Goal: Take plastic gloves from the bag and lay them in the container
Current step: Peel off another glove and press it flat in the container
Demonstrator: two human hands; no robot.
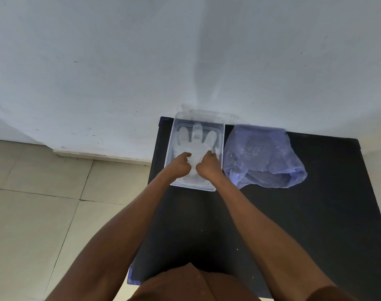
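A clear plastic glove [195, 146] is seen spread flat inside the clear container [222, 146], its fingers pointing toward the wall and its cuff end toward the person. Whether a single glove or a stack lies there cannot be told, since the film is transparent and layers are not separable by eye. The container is set at the far left part of the dark bench [315, 213], and the bluish bag [263, 157] is slumped just beside it on the right, its mouth turned toward the person. Pale crumpled material is faintly visible through the bag, so it is judged that more gloves remain to be taken; the task is taken to be under way, not finished.

Both hands are lowered into the container. The left hand [179, 165] is curled over the glove's palm area on its left side, and the right hand [208, 165] is curled at the right side, near the container's right wall. The fingers [186, 154] of each hand are bent inward and held narrow, with the tips resting on the film; whether the film is pinched or merely pressed down cannot be told. The glove's digits lie clear beyond the fingertips, while its cuff end is covered by the hands. The step in hand is judged to be the flattening or settling of this glove.
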